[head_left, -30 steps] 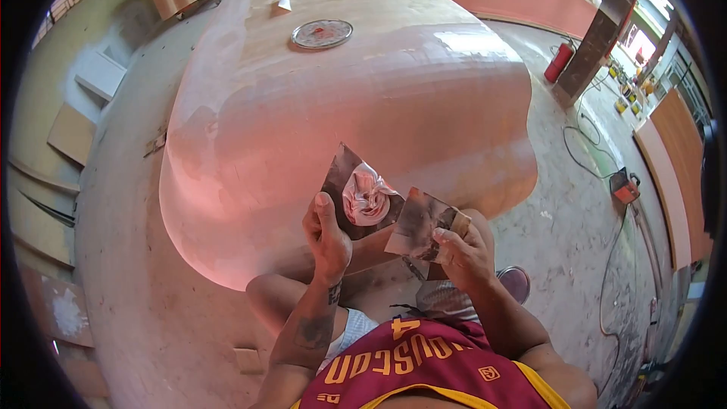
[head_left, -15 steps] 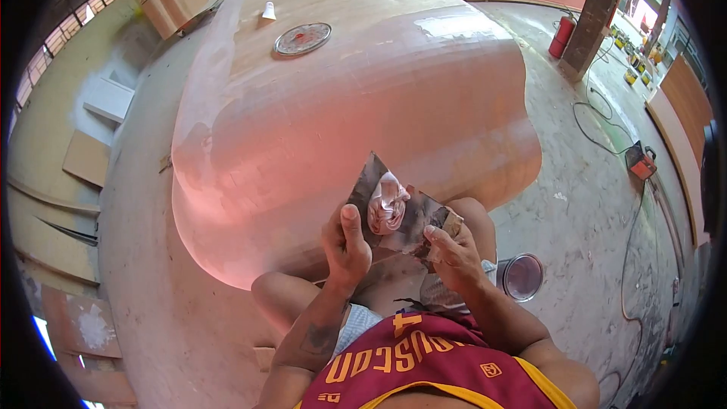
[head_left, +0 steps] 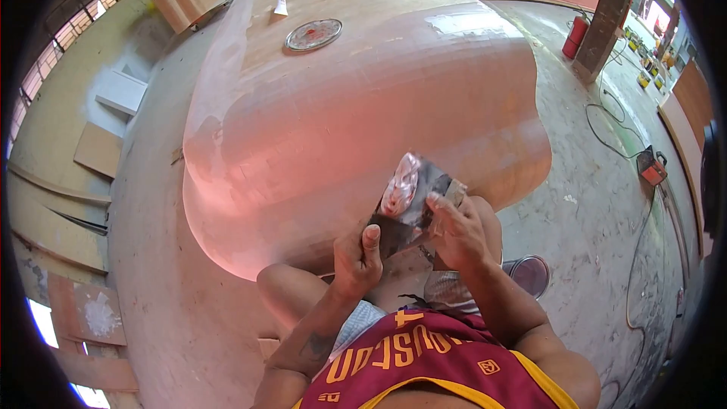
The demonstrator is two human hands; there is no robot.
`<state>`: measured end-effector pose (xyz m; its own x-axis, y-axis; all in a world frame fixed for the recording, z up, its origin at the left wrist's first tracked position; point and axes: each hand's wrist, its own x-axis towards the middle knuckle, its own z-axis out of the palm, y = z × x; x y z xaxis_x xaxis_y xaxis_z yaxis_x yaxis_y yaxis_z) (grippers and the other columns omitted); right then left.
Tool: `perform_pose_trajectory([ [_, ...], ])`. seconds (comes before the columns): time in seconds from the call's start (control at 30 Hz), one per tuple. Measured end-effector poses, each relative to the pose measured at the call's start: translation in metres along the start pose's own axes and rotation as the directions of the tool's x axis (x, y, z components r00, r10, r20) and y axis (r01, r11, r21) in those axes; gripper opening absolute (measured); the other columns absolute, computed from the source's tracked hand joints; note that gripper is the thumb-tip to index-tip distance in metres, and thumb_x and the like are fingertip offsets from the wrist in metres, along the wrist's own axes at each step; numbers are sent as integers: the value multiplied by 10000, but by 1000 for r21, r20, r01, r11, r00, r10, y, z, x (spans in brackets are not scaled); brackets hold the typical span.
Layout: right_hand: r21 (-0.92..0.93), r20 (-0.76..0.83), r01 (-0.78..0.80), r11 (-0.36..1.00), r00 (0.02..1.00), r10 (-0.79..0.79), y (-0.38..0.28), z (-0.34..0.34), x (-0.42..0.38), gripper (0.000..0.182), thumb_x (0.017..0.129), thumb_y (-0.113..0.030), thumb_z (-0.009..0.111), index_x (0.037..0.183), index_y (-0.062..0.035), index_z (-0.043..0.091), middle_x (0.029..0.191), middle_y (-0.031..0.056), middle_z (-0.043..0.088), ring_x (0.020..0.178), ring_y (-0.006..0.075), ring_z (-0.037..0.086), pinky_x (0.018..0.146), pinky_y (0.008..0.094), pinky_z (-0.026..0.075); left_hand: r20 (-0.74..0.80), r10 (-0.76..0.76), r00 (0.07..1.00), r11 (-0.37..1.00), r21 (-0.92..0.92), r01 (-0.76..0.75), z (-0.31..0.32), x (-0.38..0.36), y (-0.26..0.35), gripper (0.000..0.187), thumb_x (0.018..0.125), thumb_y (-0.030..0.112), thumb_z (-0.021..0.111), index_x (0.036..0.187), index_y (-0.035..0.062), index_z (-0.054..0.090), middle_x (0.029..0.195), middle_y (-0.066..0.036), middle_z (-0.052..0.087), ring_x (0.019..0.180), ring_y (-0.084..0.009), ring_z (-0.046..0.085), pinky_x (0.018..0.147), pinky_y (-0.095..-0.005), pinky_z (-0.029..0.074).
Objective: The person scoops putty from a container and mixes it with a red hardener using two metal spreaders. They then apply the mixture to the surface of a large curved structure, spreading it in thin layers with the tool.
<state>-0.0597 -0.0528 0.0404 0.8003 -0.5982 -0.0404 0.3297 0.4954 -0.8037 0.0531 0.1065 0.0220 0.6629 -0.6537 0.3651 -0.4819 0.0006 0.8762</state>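
My left hand (head_left: 357, 261) is closed on the edge of a dark flat putty plate (head_left: 391, 232), thumb up. In my right hand (head_left: 460, 231) is a dark putty spreader (head_left: 435, 180), pinched between thumb and fingers and overlapping the plate. A smooth pink lump of putty (head_left: 401, 186) clings to the spreader's left side, slightly blurred. Beyond both hands is a large curved form (head_left: 363, 106) with a pinkish, patchy coated surface. On its top sit a round lid (head_left: 313, 35) smeared with red and a white tube (head_left: 281, 7).
A round can (head_left: 528, 276) stands on the floor by my right knee. Further right are a red machine (head_left: 651, 166) with a trailing cable, a fire extinguisher (head_left: 575, 38) and a post (head_left: 608, 15). Boards (head_left: 98, 149) lean along the left wall.
The right spreader has swung up over the left plate, and the pink putty now lies on it instead of on the plate. The left plate has tipped lower. The view has shifted slightly.
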Motion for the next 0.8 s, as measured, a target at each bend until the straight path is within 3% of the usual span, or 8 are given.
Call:
perform_pose_trajectory([
  [0.13,-159,26,262,952,965,-262,-3,-26,13,274,958,6,664,1227,2,610,1167,127,700,1022,257,698,876,386,566,7,-316,949,926,-214,310,0,-10,-36,452,1134,377,445,1094,4,697,904,-98,720,819,-159,661,746,-281,511],
  [0.17,-376,174,534,757,843,-509,-2,-28,16,290,961,14,656,1245,1,601,1174,140,697,1020,270,696,866,383,560,10,-387,922,849,-387,361,5,-9,-38,457,1135,388,436,1123,10,693,965,-97,730,865,-165,678,789,-286,524],
  [0.2,-507,372,739,442,651,-662,-7,-20,17,306,963,22,649,1264,-1,593,1180,154,695,1018,283,694,857,381,554,13,-457,890,741,-548,388,9,-6,-35,463,1136,399,427,1152,16,688,1025,-96,740,911,-171,694,833,-292,537],
  [0.27,-489,603,833,260,538,-589,-17,-8,13,384,923,68,656,1289,-25,594,1212,212,668,1047,368,676,869,418,553,114,-531,840,382,-852,358,17,11,-3,480,1139,414,405,1224,20,667,1138,-86,729,997,-175,702,912,-313,552],
  [0.37,-512,677,841,176,521,-519,-3,-14,17,410,918,64,651,1308,-50,596,1257,213,650,1076,378,663,891,434,554,194,-434,880,242,-915,322,14,18,-1,499,1134,413,397,1310,-10,593,1281,-143,685,1156,-256,690,1015,-378,555],
  [0.47,-632,655,761,147,626,-422,-8,-10,12,437,933,9,657,1359,-54,583,1298,200,628,1120,389,641,909,438,554,97,-404,910,306,-923,234,18,26,1,492,1143,391,390,1268,-23,626,1248,-110,690,1104,-192,684,974,-339,552],
  [0.7,-827,546,560,49,821,-167,-32,-1,7,425,1013,-177,622,1411,-44,558,1304,170,627,1141,375,641,931,444,544,15,-418,908,300,-941,154,17,37,-8,458,1139,373,424,1215,-26,635,1196,-99,689,1062,-178,670,954,-334,551],
  [0.8,-821,567,571,2,816,-110,-37,-3,7,416,1024,-236,609,1401,-61,569,1253,161,643,1110,364,658,900,443,556,-24,-437,899,301,-946,121,15,38,-15,429,1133,362,453,1181,-15,652,1185,-84,685,1058,-158,651,959,-318,532],
])
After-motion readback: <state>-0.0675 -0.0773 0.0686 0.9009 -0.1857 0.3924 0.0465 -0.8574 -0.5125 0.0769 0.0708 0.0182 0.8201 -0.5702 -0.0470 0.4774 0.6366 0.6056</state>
